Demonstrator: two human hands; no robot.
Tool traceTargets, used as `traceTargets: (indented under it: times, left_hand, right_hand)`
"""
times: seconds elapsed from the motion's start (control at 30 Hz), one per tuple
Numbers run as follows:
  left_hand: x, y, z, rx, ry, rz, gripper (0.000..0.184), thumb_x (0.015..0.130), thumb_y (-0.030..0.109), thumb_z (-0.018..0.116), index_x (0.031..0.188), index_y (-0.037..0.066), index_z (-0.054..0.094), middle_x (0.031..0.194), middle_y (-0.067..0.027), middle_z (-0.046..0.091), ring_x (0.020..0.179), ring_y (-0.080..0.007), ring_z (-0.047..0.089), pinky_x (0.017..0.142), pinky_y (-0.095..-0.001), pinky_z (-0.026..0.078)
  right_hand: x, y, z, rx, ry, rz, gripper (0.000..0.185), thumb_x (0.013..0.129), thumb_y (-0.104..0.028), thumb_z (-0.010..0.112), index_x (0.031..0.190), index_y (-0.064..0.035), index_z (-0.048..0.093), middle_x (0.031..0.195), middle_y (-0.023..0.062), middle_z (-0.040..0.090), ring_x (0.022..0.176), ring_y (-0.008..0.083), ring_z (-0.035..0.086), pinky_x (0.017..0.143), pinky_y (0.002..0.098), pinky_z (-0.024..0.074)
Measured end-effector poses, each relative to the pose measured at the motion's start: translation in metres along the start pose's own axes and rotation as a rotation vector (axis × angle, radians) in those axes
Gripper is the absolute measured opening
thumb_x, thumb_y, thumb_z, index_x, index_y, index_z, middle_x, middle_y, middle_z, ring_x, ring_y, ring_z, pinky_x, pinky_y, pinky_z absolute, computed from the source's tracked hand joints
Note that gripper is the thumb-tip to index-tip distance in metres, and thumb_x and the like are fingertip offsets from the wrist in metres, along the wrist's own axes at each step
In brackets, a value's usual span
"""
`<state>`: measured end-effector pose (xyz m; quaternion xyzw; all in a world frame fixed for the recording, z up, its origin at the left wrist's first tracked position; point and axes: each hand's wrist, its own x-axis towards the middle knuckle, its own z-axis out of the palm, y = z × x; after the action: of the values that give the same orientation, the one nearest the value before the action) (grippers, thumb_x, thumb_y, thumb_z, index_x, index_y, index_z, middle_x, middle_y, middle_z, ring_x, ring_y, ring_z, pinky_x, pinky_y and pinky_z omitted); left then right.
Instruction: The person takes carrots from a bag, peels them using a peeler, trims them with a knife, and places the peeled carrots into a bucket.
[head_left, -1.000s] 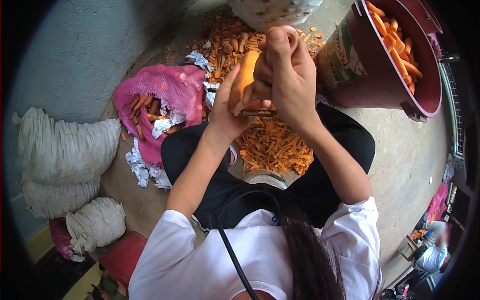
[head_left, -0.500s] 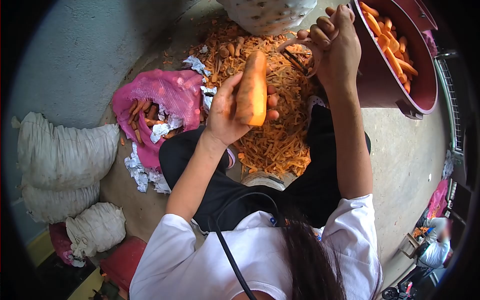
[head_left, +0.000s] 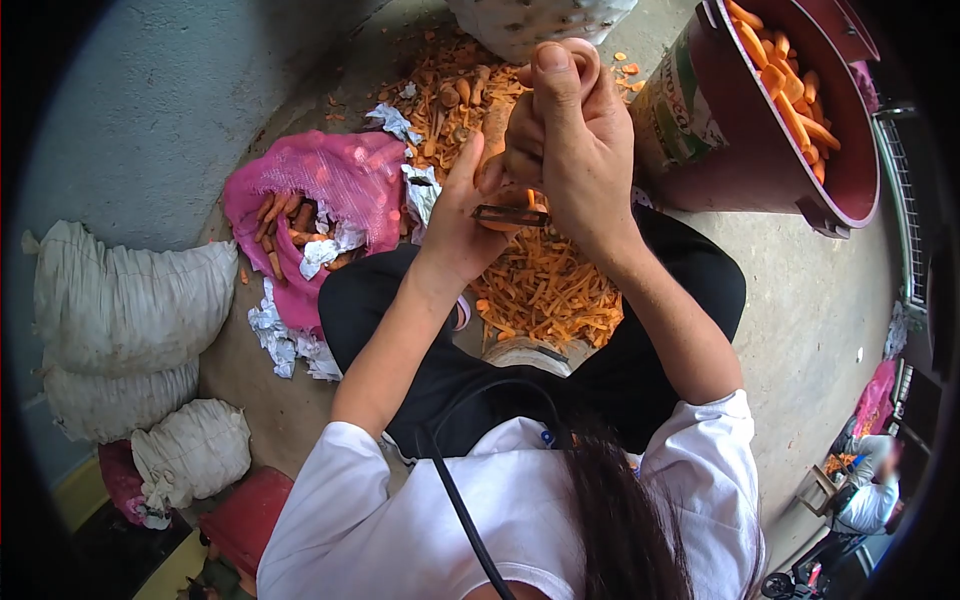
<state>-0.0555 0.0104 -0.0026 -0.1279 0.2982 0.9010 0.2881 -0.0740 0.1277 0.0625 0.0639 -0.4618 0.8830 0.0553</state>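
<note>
My left hand [head_left: 458, 228] is wrapped round a thick carrot [head_left: 496, 128], whose far end shows above the fingers. Over the carrot's near end lies the dark blade of a peeler [head_left: 508, 215]. The peeler is in my right hand [head_left: 572, 150], closed round its pale pink handle, which loops out by the thumb. My right fingers cover most of the carrot. Beneath both hands, orange peelings [head_left: 545, 290] are heaped between my knees.
A dark red tub [head_left: 735, 130] of peeled carrots [head_left: 785, 90] stands to the right. On the left lie a pink mesh sack [head_left: 350, 170] holding unpeeled carrots [head_left: 285, 215] and white sacks [head_left: 130, 300]. Another white sack [head_left: 540, 25] is ahead. A seated person [head_left: 870, 500] is far right.
My right hand has come down and left from beside the tub, bringing the peeler onto the carrot. My left hand still holds the carrot, now largely covered.
</note>
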Motion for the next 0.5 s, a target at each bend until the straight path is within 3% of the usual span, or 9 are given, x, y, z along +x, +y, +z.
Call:
traceTargets:
  times: [0.13,0.27,0.37,0.4,0.47,0.5]
  left_hand:
    - [0.002,-0.001,0.003,0.059,0.085,0.176,0.039,0.097,0.045,0.040,0.107,0.011,0.057,0.095,-0.0052,0.064,0.085,-0.0174,0.063,0.074,-0.0344,0.052]
    - [0.000,0.001,0.004,0.068,0.023,0.204,0.044,0.097,0.047,0.040,0.112,0.010,0.057,0.091,-0.0033,0.062,0.078,-0.0160,0.062,0.073,-0.0322,0.051]
    - [-0.006,0.002,0.016,0.248,0.110,0.208,0.046,0.098,0.047,0.037,0.120,0.009,0.053,0.089,-0.0031,0.059,0.075,-0.0149,0.061,0.066,-0.0309,0.052]
    - [-0.010,0.000,0.020,0.269,0.025,0.207,0.047,0.098,0.047,0.036,0.121,0.009,0.052,0.092,-0.0025,0.059,0.078,-0.0130,0.060,0.063,-0.0293,0.052]
    - [-0.016,-0.005,0.026,0.311,-0.150,0.199,0.049,0.098,0.047,0.034,0.124,0.008,0.049,0.097,-0.0014,0.058,0.083,-0.0093,0.057,0.055,-0.0262,0.052]
    - [-0.016,-0.003,0.019,0.313,-0.187,0.150,0.049,0.099,0.046,0.033,0.124,0.006,0.048,0.093,-0.0046,0.059,0.079,-0.0097,0.058,0.055,-0.0275,0.053]
  right_hand:
    - [0.008,0.006,-0.012,-0.040,0.143,0.109,0.025,0.097,-0.034,0.048,0.095,-0.0091,0.045,0.057,-0.0047,0.032,0.041,0.0028,0.027,0.035,0.0192,0.0293]
    - [0.011,0.004,-0.007,-0.038,0.190,0.239,0.024,0.097,-0.034,0.049,0.092,-0.0102,0.045,0.057,-0.0053,0.033,0.039,0.0029,0.029,0.034,0.0196,0.0356]
    - [0.016,0.004,-0.020,-0.090,0.112,0.210,0.023,0.097,-0.032,0.048,0.091,-0.0106,0.045,0.057,-0.0055,0.033,0.039,0.0028,0.030,0.035,0.0210,0.0409]
    - [0.018,-0.003,-0.013,-0.114,0.144,0.097,0.024,0.096,-0.032,0.050,0.089,-0.0094,0.045,0.057,-0.0057,0.034,0.039,0.0024,0.032,0.038,0.0221,0.0471]
    - [0.034,-0.004,-0.037,-0.043,0.082,0.121,0.026,0.094,-0.032,0.053,0.089,-0.0076,0.047,0.057,-0.0050,0.037,0.039,0.0030,0.037,0.041,0.0232,0.0510]
    - [0.035,-0.010,-0.028,-0.246,0.227,0.152,0.025,0.096,-0.036,0.047,0.092,-0.0122,0.044,0.063,-0.0034,0.038,0.044,0.0054,0.034,0.041,0.0210,0.0399]
